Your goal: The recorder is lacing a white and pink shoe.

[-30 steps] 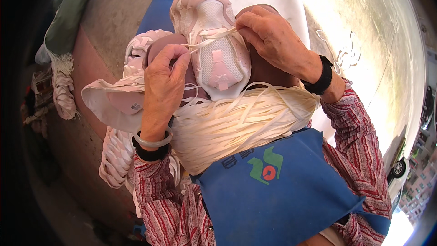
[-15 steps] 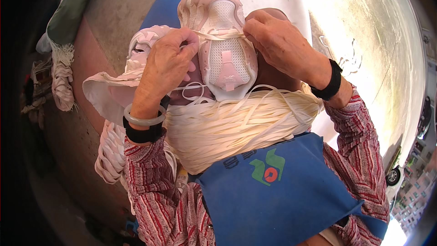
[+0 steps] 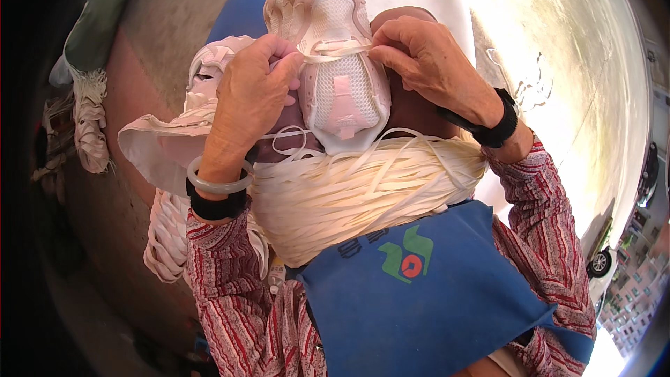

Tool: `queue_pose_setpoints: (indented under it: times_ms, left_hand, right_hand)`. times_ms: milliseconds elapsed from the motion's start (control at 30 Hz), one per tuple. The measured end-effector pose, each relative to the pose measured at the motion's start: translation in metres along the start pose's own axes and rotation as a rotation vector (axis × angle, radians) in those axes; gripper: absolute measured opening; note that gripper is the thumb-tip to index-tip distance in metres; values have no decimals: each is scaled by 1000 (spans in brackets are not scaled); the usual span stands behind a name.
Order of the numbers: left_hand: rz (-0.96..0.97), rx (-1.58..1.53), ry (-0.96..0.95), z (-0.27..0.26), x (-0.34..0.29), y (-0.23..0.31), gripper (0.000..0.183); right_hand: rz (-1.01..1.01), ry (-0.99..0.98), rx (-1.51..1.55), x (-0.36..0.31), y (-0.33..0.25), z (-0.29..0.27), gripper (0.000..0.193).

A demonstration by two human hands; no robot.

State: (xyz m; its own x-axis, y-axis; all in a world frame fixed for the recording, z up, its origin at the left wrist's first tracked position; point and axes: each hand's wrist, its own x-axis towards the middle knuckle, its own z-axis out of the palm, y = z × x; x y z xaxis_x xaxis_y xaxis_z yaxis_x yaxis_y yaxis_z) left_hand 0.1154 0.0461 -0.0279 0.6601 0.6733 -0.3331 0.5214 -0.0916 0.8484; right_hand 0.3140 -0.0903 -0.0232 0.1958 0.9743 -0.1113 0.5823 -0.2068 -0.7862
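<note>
The person's brown-clad lap [image 3: 426,115] carries the things: a thick bundle of cream laces [image 3: 370,185] lies across it, its near side meeting the blue apron [image 3: 433,314], and pink-and-white shoe uppers [image 3: 345,87] lie farther out. Thin strands [image 3: 522,89] lie on the sunlit floor [image 3: 579,91] at right.

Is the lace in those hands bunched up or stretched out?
Stretched out: the lace spans the pink-and-white shoe upper, running between the left hand and the right hand. How tight, I cannot tell.
</note>
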Motion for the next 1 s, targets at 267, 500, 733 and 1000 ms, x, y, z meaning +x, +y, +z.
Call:
queue_pose_setpoints:
  times_ms: [267, 500, 733, 1000]
  left_hand:
    - [16, -51, 113, 12, -6, -2, 17]
    - [395, 434, 206, 13, 0, -8, 15]
    - [141, 133, 174, 15, 3, -6, 17]
    - [112, 65, 181, 16, 5, -6, 18]
  right_hand:
    - [-356, 258, -265, -6, 4, 13, 25]
    - [-144, 175, -470, -26, -15, 22, 32]
    - [-218, 85, -492, -16, 0, 26, 24]
    - [-264, 214, -389, -16, 4, 31, 19]
